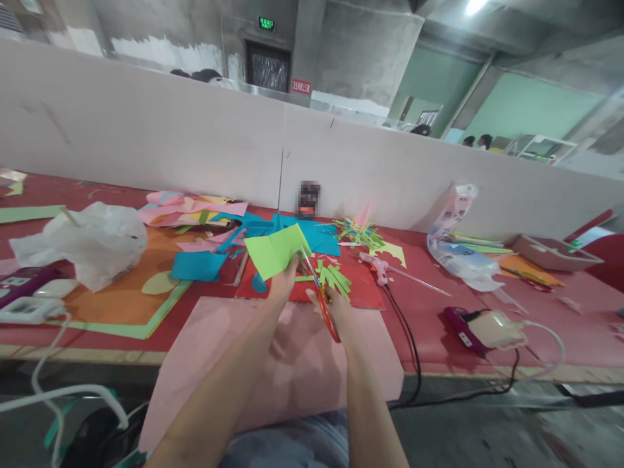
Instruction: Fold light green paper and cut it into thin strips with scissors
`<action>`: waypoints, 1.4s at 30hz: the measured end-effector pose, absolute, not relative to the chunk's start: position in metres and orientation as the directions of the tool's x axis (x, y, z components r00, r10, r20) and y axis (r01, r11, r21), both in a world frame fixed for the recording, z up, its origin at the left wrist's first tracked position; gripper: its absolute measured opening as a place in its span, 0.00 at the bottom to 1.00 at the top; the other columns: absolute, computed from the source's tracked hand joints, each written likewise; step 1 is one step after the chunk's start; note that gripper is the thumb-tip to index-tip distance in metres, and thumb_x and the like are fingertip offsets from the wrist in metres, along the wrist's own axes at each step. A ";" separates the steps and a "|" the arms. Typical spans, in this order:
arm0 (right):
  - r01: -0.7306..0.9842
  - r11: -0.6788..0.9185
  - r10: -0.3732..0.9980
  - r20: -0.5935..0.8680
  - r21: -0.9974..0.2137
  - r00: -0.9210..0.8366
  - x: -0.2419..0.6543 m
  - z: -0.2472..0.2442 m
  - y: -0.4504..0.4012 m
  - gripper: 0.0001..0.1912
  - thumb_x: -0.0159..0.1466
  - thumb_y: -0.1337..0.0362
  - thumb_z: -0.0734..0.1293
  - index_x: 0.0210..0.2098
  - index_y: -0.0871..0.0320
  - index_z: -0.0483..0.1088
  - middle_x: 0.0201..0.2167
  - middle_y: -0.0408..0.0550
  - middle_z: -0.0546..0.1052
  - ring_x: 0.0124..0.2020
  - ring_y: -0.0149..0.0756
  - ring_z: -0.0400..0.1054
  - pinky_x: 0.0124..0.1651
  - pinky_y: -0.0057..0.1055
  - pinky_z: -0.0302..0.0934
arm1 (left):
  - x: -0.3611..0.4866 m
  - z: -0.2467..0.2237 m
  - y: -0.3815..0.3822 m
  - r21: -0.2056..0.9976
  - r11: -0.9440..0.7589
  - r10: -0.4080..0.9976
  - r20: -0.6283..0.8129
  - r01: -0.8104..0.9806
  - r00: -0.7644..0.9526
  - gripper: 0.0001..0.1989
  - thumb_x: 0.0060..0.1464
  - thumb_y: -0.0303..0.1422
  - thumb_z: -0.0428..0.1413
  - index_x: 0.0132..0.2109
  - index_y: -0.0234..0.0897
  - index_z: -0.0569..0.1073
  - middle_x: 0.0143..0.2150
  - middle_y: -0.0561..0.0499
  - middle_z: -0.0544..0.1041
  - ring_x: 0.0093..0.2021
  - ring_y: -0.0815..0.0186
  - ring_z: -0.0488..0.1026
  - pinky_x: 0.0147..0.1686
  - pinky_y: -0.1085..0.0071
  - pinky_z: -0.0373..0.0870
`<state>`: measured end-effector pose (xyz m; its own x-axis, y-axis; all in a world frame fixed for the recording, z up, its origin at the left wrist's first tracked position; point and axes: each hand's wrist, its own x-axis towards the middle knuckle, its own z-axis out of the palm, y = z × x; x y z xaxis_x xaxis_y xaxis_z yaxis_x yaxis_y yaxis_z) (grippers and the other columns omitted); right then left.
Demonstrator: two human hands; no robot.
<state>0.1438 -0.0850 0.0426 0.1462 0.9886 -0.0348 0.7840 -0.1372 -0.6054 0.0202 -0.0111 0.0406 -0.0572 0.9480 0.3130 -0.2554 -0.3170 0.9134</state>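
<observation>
My left hand [286,278] holds a folded light-green paper [273,252] by its lower right edge, above the table. In my right hand [336,308] are red-handled scissors [327,314], their blades pointing up and left at the paper's right edge. Below and right of the blades, cut green strips [335,279] lie on a red sheet [365,296]. A large pink sheet [292,377] spreads beneath my forearms. Blue paper [322,239] lies behind the green paper.
A pink glue gun [377,266] with a black cord lies to the right, near a fringed green piece [359,233]. Plastic bags [97,240], paper scraps [195,211], power strips [468,331] and a pink tray [556,253] stand around. A white partition [195,143] borders the table's back.
</observation>
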 end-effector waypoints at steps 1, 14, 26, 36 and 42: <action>0.778 -0.132 0.990 -0.037 -0.615 0.138 0.144 0.042 -0.085 0.19 0.55 0.45 0.58 0.30 0.54 0.66 0.26 0.47 0.74 0.29 0.38 0.69 0.28 0.27 0.57 | 0.020 0.041 -0.011 0.910 -0.316 0.948 0.313 -0.270 -0.056 0.20 0.47 0.50 0.50 0.22 0.37 0.68 0.18 0.51 0.68 0.19 0.68 0.65 0.25 0.68 0.68; 0.771 -0.124 0.991 -0.033 -0.624 0.132 0.144 0.042 -0.085 0.19 0.55 0.45 0.58 0.30 0.55 0.65 0.27 0.48 0.73 0.29 0.37 0.69 0.29 0.28 0.58 | 0.021 0.038 -0.008 0.898 -0.314 0.949 0.304 -0.309 -0.079 0.19 0.47 0.49 0.50 0.24 0.36 0.68 0.18 0.51 0.68 0.18 0.68 0.66 0.24 0.68 0.68; 0.775 -0.112 0.992 -0.019 -0.622 0.128 0.145 0.037 -0.082 0.20 0.55 0.45 0.58 0.29 0.55 0.64 0.26 0.47 0.73 0.28 0.37 0.69 0.28 0.27 0.57 | 0.021 0.036 -0.004 0.894 -0.323 0.946 0.313 -0.311 -0.084 0.20 0.46 0.51 0.50 0.24 0.37 0.68 0.19 0.51 0.69 0.19 0.68 0.66 0.23 0.68 0.69; 0.763 -0.129 0.990 -0.040 -0.634 0.135 0.143 0.040 -0.083 0.20 0.55 0.45 0.58 0.29 0.55 0.65 0.25 0.47 0.73 0.28 0.37 0.69 0.29 0.27 0.57 | 0.021 0.038 -0.008 0.886 -0.325 0.944 0.322 -0.332 -0.066 0.19 0.47 0.49 0.50 0.23 0.37 0.68 0.18 0.51 0.68 0.19 0.68 0.66 0.23 0.68 0.68; 0.772 -0.121 0.990 -0.018 -0.624 0.141 0.144 0.038 -0.083 0.19 0.55 0.45 0.59 0.29 0.55 0.65 0.25 0.47 0.73 0.29 0.38 0.69 0.29 0.28 0.58 | 0.021 0.036 -0.007 0.894 -0.323 0.946 0.315 -0.312 -0.077 0.21 0.46 0.51 0.50 0.24 0.37 0.68 0.19 0.50 0.69 0.19 0.68 0.66 0.24 0.68 0.69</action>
<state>0.1439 -0.0833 0.0383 0.1411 0.9898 -0.0178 0.7717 -0.1212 -0.6243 0.0211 -0.0065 0.0361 -0.0771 0.9459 0.3151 -0.3117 -0.3230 0.8936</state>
